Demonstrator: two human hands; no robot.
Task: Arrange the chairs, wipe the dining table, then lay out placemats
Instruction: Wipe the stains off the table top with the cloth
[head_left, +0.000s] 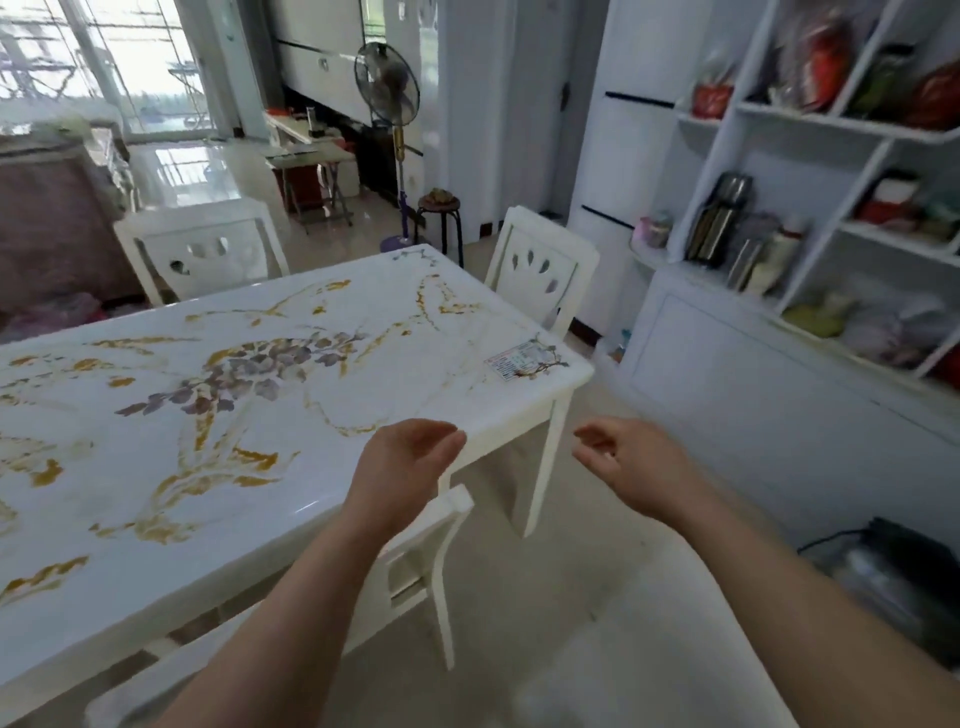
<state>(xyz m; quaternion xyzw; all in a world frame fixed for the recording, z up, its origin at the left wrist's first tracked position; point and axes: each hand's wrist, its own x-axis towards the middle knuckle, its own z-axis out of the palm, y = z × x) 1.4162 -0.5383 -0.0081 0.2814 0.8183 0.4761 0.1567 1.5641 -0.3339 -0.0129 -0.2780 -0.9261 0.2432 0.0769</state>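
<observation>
Your left hand (405, 462), fingers loose and empty, hovers over the near edge of the white flower-painted dining table (260, 389). The white wooden chair (441, 535) tucked under that edge sits just below it. Your slack, empty right hand (634, 462) is off the table's corner.

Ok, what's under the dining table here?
The white chair shows its back and one leg at the dining table edge; its seat and anything else beneath are covered by the table itself.

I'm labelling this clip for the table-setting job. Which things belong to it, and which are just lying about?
Belongs: dining table; far left chair; far right chair; near chair; left hand and right hand, both empty.
Lying about: standing fan; stool; shelf unit; steel flasks.
</observation>
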